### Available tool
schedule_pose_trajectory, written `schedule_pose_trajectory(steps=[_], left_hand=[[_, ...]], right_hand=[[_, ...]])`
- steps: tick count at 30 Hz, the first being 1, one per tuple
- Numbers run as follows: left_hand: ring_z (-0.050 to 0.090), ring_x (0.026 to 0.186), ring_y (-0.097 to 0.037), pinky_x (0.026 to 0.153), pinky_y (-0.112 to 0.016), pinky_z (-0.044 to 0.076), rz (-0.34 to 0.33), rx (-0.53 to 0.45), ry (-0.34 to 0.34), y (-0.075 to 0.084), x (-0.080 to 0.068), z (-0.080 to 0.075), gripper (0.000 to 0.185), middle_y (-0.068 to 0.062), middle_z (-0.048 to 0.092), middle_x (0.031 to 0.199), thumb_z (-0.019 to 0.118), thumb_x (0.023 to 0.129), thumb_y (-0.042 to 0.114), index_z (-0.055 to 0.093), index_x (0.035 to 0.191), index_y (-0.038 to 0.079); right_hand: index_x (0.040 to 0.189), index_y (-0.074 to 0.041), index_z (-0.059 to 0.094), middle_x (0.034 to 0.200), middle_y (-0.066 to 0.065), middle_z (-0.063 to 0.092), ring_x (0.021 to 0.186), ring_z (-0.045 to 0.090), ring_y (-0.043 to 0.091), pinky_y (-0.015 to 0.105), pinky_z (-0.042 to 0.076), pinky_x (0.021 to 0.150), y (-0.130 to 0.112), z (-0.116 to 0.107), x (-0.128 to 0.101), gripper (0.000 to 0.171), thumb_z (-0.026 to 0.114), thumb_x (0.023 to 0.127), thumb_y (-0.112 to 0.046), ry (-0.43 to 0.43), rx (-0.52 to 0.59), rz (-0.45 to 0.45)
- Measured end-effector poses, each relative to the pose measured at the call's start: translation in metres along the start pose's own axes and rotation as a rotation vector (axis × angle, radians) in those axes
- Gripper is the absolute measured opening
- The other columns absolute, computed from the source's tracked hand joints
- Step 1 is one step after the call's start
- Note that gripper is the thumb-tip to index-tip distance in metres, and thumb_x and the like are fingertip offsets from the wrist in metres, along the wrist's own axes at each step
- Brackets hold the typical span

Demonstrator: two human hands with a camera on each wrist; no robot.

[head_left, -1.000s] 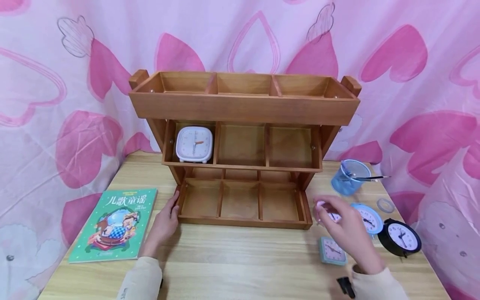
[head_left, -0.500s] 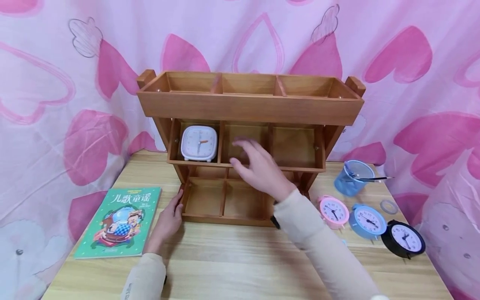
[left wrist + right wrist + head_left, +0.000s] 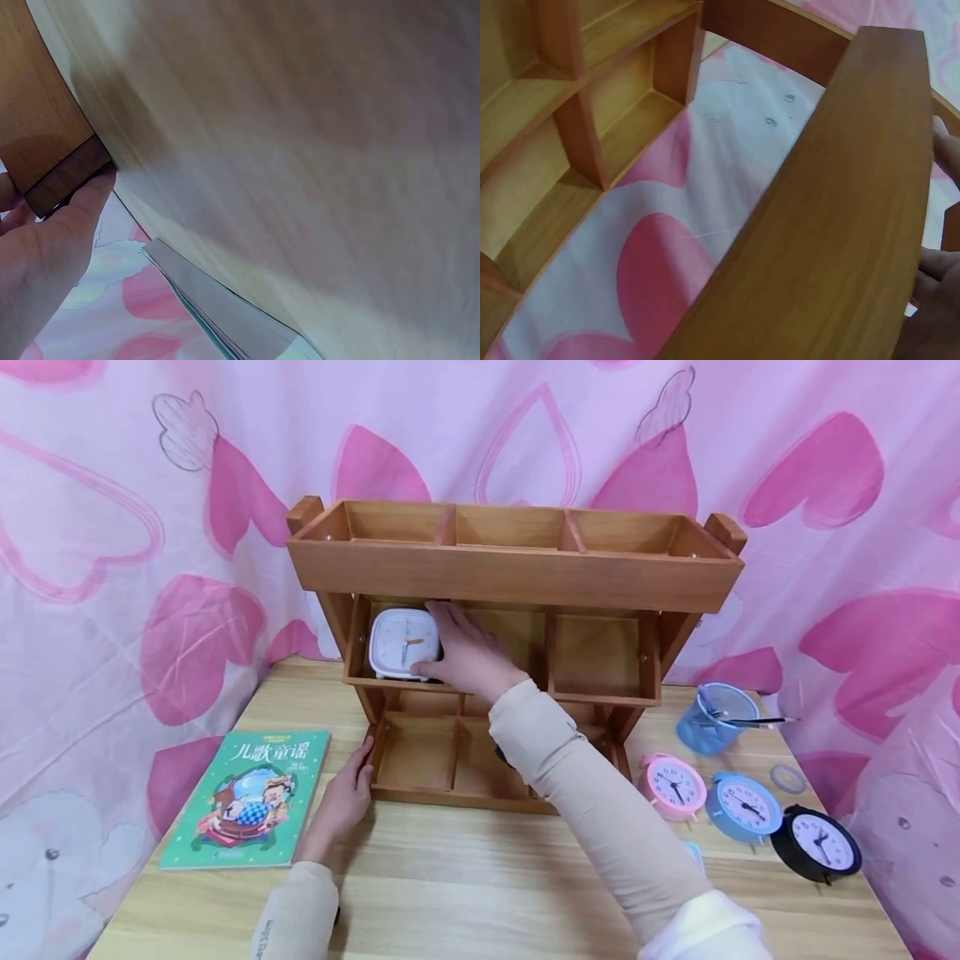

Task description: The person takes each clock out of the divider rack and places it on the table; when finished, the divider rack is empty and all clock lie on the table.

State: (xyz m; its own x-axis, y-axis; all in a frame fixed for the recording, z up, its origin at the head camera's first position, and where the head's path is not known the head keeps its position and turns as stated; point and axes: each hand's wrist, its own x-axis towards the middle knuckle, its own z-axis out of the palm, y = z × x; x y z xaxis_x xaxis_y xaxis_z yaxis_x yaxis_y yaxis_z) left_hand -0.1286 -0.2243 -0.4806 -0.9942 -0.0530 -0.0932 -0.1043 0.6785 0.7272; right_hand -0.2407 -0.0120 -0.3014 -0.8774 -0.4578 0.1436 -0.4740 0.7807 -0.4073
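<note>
A white square alarm clock stands in the left compartment of the middle tier of a brown wooden shelf rack. My right hand holds the clock's right side, its thumb at the lower front corner and the fingers by the top corner. In the right wrist view, a wooden board hides most of the right hand. My left hand rests against the outer left side of the bottom tier. Its thumb lies along the side panel's end in the left wrist view, where the left hand shows at the edge.
Pink, blue and black round alarm clocks stand right of the rack. A small light-blue clock is partly behind the right sleeve. Behind are a blue pen cup and tape roll. A green book lies left.
My right hand has left the pink clock, crossed left over the rack and reached the white clock. The left hand stays at the rack's side. The view has shifted slightly.
</note>
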Motion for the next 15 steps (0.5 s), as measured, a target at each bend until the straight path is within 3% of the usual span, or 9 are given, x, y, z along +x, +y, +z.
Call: schedule_pose_trajectory(steps=[8,12,15], left_hand=[[0.028,0.141,-0.041,0.113,-0.054,0.026,0.001,-0.010,-0.012,0.0018,0.0004,-0.0009,0.051,-0.023,0.027,0.155,0.034,0.105,0.013,0.022,0.154,0.011],[0.027,0.141,-0.041,0.113,-0.055,0.026,-0.005,-0.009,-0.014,0.0013,-0.0015,-0.0010,0.050,-0.023,0.027,0.155,0.033,0.105,0.013,0.022,0.155,0.011],[0.027,0.141,-0.040,0.113,-0.055,0.026,0.001,-0.007,-0.003,0.0006,-0.0014,-0.0014,0.050,-0.022,0.027,0.155,0.033,0.105,0.013,0.022,0.154,0.011]], right_hand=[[0.144,-0.021,0.031,0.145,-0.001,0.031,0.124,0.038,0.030,0.046,0.048,0.088,-0.0073,-0.0039,0.0043,0.089,0.081,0.073,-0.041,-0.041,0.063,0.037],[0.140,-0.019,0.032,0.140,0.003,0.036,0.125,0.040,0.025,0.044,0.036,0.107,-0.0033,-0.0057,0.0042,0.080,0.080,0.077,-0.033,-0.050,0.126,-0.047],[0.137,-0.017,0.035,0.133,0.004,0.044,0.119,0.045,0.020,0.039,0.028,0.112,0.0000,-0.0097,0.0043,0.067,0.074,0.084,-0.029,-0.059,0.167,-0.117]])
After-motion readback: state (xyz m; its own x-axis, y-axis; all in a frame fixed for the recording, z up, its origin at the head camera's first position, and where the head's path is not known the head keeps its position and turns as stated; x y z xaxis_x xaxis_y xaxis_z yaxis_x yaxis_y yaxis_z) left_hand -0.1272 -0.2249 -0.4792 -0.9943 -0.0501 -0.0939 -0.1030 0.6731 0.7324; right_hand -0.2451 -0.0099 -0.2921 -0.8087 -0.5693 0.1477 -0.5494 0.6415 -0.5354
